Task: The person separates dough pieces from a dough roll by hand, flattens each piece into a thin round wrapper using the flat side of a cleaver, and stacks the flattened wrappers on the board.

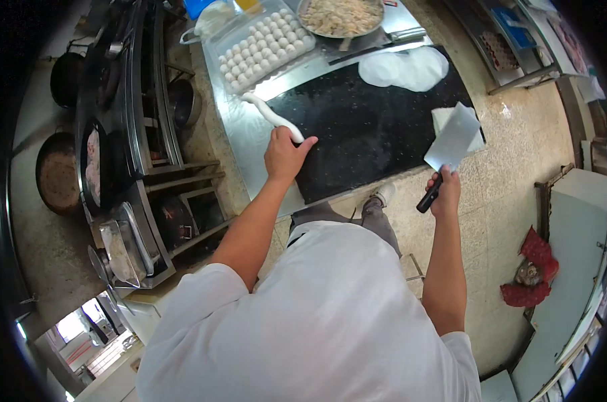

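Observation:
A long white dough roll (271, 115) lies along the left edge of the black work surface (364, 130). My left hand (287, 153) is on its near end, thumb on one side and fingers on the other. In my right hand (445, 191) is the black handle of a cleaver (454, 135), its broad blade raised over a folded white cloth (441, 118) at the surface's right edge. Flat, thin white dough rounds (404, 68) overlap at the far right of the black surface.
Many small white dough balls (266, 47) fill a clear plastic tray at the back left. Beside it stands a large metal bowl (343, 34) of chopped filling. A stove with woks (60, 173) is on the left. Red net bags (527, 295) are by a pale cabinet on the right.

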`<state>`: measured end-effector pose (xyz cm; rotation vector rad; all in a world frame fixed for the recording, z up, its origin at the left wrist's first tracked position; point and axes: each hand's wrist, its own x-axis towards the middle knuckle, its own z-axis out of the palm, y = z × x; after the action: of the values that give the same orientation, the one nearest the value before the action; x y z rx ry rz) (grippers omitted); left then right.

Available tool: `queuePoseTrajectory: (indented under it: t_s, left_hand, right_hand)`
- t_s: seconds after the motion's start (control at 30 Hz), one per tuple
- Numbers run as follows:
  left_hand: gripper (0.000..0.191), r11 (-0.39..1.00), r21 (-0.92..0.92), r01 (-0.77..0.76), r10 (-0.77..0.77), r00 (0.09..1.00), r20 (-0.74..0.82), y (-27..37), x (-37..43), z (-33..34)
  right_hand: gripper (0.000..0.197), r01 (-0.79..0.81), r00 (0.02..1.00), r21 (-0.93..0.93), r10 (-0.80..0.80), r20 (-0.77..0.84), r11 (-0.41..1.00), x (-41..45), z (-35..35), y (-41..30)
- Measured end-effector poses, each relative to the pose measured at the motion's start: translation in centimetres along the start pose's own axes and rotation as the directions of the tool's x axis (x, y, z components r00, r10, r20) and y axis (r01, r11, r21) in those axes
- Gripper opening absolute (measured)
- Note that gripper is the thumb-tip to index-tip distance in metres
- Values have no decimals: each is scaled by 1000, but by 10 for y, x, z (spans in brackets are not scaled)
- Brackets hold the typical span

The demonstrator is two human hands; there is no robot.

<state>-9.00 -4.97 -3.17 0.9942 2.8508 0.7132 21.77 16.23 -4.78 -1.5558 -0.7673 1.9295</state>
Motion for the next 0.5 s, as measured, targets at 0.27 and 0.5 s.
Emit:
queuePoseTrajectory:
  t_s: [0.27,0.5]
  left_hand:
    - [29,893,-333,-302,279,953,-115,-63,12,4]
    - [22,791,-413,-452,457,885,-92,-106,21,2]
  right_hand:
    - [13,152,987,-529,-97,129,835,-122,58,55]
    - [13,599,714,-761,-264,649,-251,-180,184,64]
